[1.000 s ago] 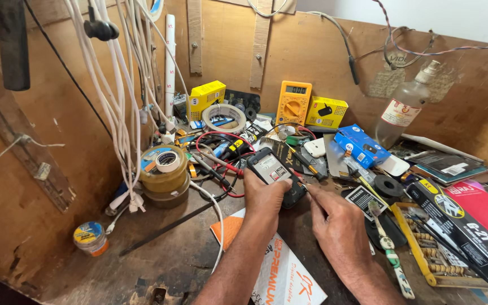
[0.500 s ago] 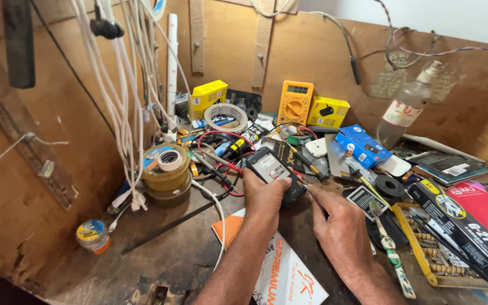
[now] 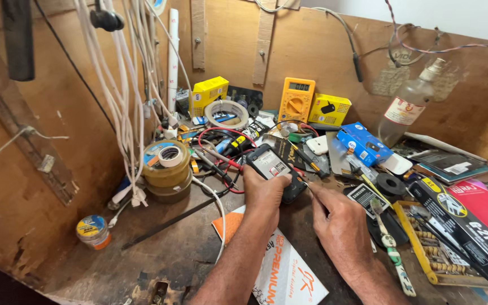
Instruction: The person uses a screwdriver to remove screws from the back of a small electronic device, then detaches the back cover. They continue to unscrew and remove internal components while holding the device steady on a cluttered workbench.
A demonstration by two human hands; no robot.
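My left hand (image 3: pixel 264 195) grips a small dark phone-like device (image 3: pixel 274 168) with its pale back panel facing up, held just above the wooden bench. My right hand (image 3: pixel 340 226) pinches a thin tool whose tip (image 3: pixel 302 182) touches the device's right edge. Red and black test leads (image 3: pixel 217 148) curl on the bench just beyond the device. Both forearms reach in from the bottom of the head view.
A stack of tape rolls (image 3: pixel 168 169) stands at left, a small solder tin (image 3: pixel 92 230) nearer. A yellow multimeter (image 3: pixel 296 99) leans on the back wall, a clear bottle (image 3: pixel 410 104) at right. White cables (image 3: pixel 125 85) hang down. Boxes (image 3: pixel 464 220) crowd the right edge.
Both hands stay on the device and tool with almost no movement. The view has shifted very slightly.
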